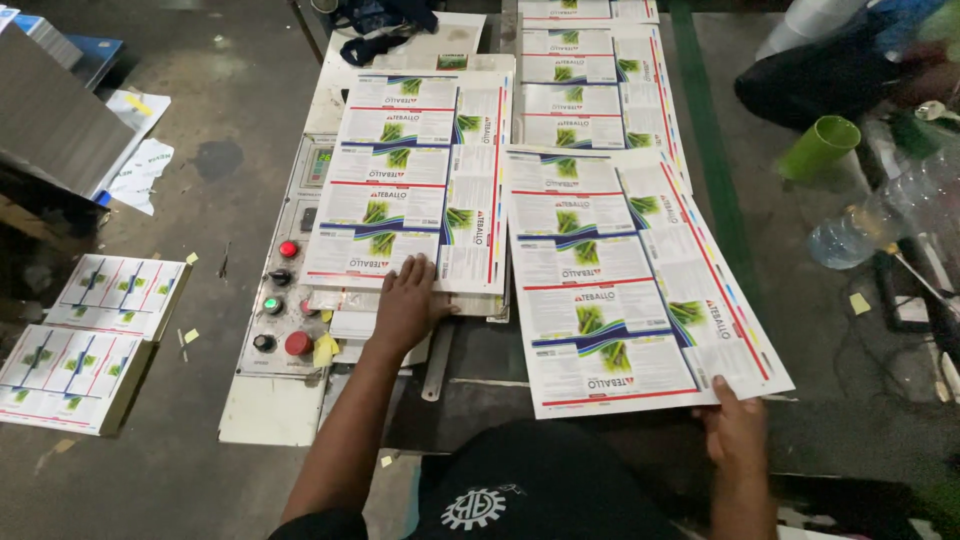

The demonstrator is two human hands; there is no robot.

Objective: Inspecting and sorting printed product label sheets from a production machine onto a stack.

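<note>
My left hand (pixel 405 305) lies flat, fingers released, on one printed sheet (pixel 415 180), while my right hand's (pixel 735 425) fingers pinch another sheet's (pixel 625 280) edge.

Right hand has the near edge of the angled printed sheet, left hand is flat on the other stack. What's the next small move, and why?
Probably swing the angled sheet with the right hand to square it. It lies skewed, its near edge past the table edge, while the stack under the left hand sits straight. The right hand grips only one edge, so go gently.

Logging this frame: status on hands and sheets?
Left hand flat on left printed stack. Right hand pinching near edge of right printed sheet. Control panel beside left hand.
</note>
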